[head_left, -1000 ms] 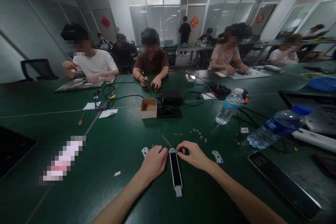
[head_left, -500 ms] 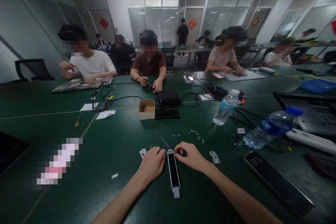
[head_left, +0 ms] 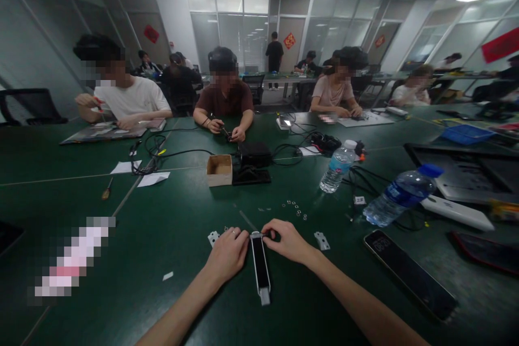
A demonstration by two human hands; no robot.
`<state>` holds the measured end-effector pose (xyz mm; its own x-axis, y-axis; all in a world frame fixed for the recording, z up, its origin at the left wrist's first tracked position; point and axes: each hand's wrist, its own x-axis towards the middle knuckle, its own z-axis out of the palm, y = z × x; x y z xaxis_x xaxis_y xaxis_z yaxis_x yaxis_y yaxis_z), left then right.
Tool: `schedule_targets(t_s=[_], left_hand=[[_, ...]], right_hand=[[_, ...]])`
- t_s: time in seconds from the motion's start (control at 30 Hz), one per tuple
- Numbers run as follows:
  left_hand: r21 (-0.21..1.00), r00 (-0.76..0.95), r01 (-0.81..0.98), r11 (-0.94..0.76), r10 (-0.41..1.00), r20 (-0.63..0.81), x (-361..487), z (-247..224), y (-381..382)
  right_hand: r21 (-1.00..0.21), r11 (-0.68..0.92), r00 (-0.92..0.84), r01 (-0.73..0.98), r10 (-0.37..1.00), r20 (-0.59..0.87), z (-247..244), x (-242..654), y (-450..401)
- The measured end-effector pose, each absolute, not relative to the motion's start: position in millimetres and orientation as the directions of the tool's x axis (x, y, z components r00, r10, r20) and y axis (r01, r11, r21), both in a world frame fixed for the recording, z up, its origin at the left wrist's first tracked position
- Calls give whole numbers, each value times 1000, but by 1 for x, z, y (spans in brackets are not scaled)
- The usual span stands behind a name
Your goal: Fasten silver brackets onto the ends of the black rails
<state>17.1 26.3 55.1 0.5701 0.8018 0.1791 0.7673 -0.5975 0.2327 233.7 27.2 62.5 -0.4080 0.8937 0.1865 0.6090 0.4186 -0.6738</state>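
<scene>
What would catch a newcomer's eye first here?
Probably the left hand and right hand, low in the middle of the view, at the far end of a slim black-and-white device on the green table. Next, to the right, come a blue-capped bottle and a white-capped bottle, with a dark phone nearer the viewer.

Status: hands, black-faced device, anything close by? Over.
Left hand, right hand at far end of black-faced device. Pale plate right of right hand.
</scene>
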Motion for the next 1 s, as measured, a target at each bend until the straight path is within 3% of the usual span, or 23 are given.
schedule_targets(t_s=[0.17,0.27,0.33,0.57,0.87,1.0], left_hand=[[248,566,768,-590,807,167,16,56,26],[274,561,765,-583,812,159,15,55,27],[284,559,763,-580,813,160,15,55,27],[291,558,761,-580,814,161,15,55,26],[233,576,767,-598,802,160,16,56,27],[242,582,757,-607,795,174,15,53,27]], right_hand=[[-555,375,-340,743,925,170,79,271,37],[-344,153,-140,926,988,63,89,305,50],[-300,91,-95,950,995,1,93,321,58],[-277,29,-83,960,980,-183,95,324,80],[-202,-145,65,968,932,-356,97,319,101],[-228,-151,43,962,907,-419,96,321,104]])
